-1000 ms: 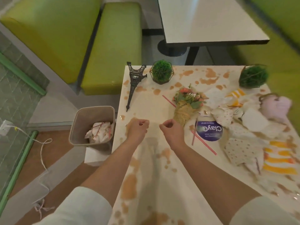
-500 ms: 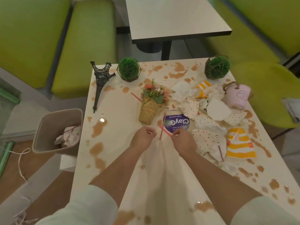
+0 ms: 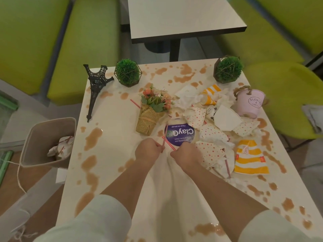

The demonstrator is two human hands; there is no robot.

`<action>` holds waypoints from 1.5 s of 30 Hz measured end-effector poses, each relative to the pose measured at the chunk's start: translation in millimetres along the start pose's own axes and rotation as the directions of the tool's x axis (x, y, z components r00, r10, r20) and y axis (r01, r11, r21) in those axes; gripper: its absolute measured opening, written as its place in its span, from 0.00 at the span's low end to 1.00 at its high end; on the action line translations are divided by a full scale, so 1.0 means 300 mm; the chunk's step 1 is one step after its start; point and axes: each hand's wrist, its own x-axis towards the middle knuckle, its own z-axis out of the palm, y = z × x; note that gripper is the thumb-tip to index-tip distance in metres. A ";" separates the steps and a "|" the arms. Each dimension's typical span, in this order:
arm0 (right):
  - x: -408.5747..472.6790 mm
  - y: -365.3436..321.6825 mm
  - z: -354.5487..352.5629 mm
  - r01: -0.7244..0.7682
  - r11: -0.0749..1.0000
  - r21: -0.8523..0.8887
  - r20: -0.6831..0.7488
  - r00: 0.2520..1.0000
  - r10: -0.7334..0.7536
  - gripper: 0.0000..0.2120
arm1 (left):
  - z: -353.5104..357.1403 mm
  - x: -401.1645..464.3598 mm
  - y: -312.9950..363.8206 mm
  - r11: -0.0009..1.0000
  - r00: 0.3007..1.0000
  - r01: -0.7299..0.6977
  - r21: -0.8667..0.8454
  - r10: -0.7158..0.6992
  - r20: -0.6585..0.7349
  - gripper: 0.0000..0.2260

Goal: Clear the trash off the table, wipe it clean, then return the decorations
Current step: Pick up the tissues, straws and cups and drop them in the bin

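While both forearms are reaching out over the stained white table (image 3: 108,172), the left hand (image 3: 148,151) is curling its fingers and pinching the near end of one red-striped straw (image 3: 165,135), and the right hand (image 3: 186,154) is curling too, pinching the near end of a second straw (image 3: 168,144) crossing the first just beyond the knuckles. Both straws are lying over a round purple-labelled wipes pack (image 3: 180,134), which is sitting mid-table just past the hands. Right of the hands, crumpled dotted wrappers (image 3: 209,151) and a yellow-striped paper cup (image 3: 250,159) are lying flat, with more crumpled paper (image 3: 225,117) piling up behind them. Just left of the pack, a small flower bouquet (image 3: 152,110) is tilting in its woven wrap. Farther back, a pink bucket (image 3: 250,103) is sitting at the right edge, a metal tower model (image 3: 96,89) is leaning at the left edge, and two green ball plants (image 3: 127,72) (image 3: 228,69) are standing at the far corners. Off the table's left side, a beige bin (image 3: 40,140) is holding crumpled paper. Brown spills are spreading across most of the tabletop.
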 end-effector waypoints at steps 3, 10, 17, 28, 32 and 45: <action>0.003 0.001 -0.002 0.004 1.000 0.019 0.011 1.000 -0.004 0.12 | 0.001 0.003 0.019 0.999 0.999 0.041 0.012 -0.041 0.010 0.07; -0.008 0.005 -0.007 -0.005 0.990 0.140 0.009 1.000 0.003 0.17 | 0.018 -0.002 0.017 0.999 0.999 -0.019 -0.037 0.020 0.028 0.10; -0.029 -0.035 -0.009 -0.018 0.810 0.586 -0.065 0.995 0.069 0.08 | -0.026 -0.033 0.001 0.864 0.991 -0.137 -0.484 0.126 -0.054 0.04; -0.102 -0.285 0.009 0.090 0.652 0.753 -0.053 0.996 -0.076 0.11 | -0.246 -0.039 -0.147 0.760 0.975 -0.202 -0.617 0.099 -0.197 0.11; -0.138 -0.433 0.054 0.072 0.619 0.782 0.040 0.986 -0.165 0.12 | -0.354 -0.026 -0.276 0.745 0.967 -0.176 -0.644 0.008 -0.255 0.10; -0.234 -0.904 0.320 0.127 0.743 0.657 0.179 0.931 -0.318 0.06 | -0.599 0.036 -0.804 0.634 0.901 0.034 -0.773 -0.353 -0.250 0.09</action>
